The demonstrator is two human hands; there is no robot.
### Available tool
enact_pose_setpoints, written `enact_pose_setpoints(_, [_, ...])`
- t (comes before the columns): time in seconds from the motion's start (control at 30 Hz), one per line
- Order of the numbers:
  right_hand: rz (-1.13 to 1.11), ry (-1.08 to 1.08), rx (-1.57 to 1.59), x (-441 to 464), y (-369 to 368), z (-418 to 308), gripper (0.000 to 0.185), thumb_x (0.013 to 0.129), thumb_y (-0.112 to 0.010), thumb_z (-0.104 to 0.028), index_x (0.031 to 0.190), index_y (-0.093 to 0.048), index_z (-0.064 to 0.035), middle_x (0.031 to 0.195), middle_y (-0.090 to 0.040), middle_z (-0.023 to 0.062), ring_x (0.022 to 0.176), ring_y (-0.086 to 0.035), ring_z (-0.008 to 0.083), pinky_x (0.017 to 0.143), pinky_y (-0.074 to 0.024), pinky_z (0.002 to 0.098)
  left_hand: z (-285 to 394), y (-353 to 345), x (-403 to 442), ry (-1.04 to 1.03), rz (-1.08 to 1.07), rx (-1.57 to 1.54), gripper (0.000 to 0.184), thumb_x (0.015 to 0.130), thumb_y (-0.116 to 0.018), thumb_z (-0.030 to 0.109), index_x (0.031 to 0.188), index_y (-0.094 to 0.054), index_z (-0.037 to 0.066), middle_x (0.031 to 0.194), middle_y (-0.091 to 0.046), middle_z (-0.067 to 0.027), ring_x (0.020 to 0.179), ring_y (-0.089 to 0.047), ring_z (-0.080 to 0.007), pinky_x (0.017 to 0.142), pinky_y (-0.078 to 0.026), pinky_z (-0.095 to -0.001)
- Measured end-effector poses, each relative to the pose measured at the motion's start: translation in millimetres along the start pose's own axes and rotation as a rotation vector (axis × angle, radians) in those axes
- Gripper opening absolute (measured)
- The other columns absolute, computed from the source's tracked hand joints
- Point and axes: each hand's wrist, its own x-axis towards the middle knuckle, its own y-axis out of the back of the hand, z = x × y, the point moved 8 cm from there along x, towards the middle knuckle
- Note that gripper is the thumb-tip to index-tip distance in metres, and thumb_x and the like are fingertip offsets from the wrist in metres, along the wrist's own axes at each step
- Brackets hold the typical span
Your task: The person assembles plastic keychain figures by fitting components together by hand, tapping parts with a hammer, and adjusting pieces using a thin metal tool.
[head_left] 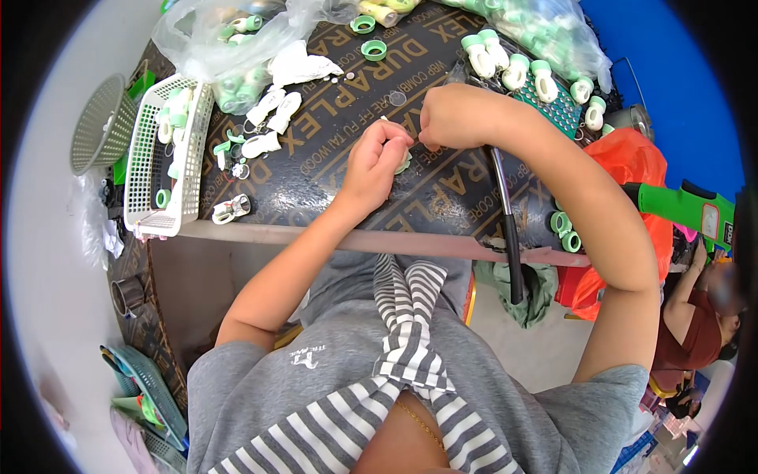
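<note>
Over the dark printed board (316, 186), my left hand (376, 163) is closed around a small pale green part (404, 163), which shows at its fingers. Close by on the right, my right hand (448, 118) is bent at the wrist with its fingers pressed together; what they hold, if anything, is hidden. The fingertips of both hands nearly meet. A clear round disc (397, 98) lies just beyond them. Below my right hand, a black-handled metal lever (509, 229) reaches over the board's front edge. Two green rings (374, 50) lie farther back.
A white basket (197, 158) with green and white parts stands at left, near loose white pieces (284, 112). Plastic bags (229, 39) lie behind. White-green parts (545, 81) rest on a green tray (553, 107) at right. A co-worker (691, 324) is at far right.
</note>
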Motion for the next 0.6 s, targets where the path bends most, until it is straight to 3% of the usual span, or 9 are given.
enact_pose_setpoints(0.2, [-0.008, 0.058, 0.131, 3, -1, 14, 0.022, 0.073, -0.059, -0.023, 0.077, -0.072, -0.0052, 0.068, -0.065, 0.0107, 0.064, -0.061, 0.0225, 0.06, -0.0471, 0.034, -4, -1, -2, 0.069, -0.044, -0.15, 0.012, 0.092, -0.049, 0.011, 0.088, -0.055, 0.002, 0.093, -0.053, -0.0034, 0.083, -0.048, -0.0095, 0.075, -0.039, -0.023])
enact_pose_setpoints(0.37, [-0.048, 0.101, 0.31, 1, -11, 27, 0.023, 0.075, -0.061, -0.027, 0.075, -0.072, -0.0059, 0.059, -0.058, 0.004, 0.056, -0.052, 0.0139, 0.053, -0.041, 0.0297, -4, -3, -1, 0.063, -0.091, -0.185, 0.013, 0.091, -0.049, 0.012, 0.087, -0.055, 0.002, 0.092, -0.053, -0.004, 0.085, -0.048, -0.0106, 0.078, -0.038, -0.0237])
enact_pose_setpoints(0.6, [-0.062, 0.033, 0.52, 6, -25, 49, 0.023, 0.077, -0.062, -0.025, 0.076, -0.071, -0.0038, 0.056, -0.054, 0.0009, 0.053, -0.047, 0.0103, 0.05, -0.0365, 0.027, -1, -4, -1, 0.079, -0.109, -0.207, 0.013, 0.092, -0.048, 0.012, 0.087, -0.055, 0.002, 0.093, -0.053, -0.0043, 0.086, -0.048, -0.011, 0.079, -0.038, -0.0238])
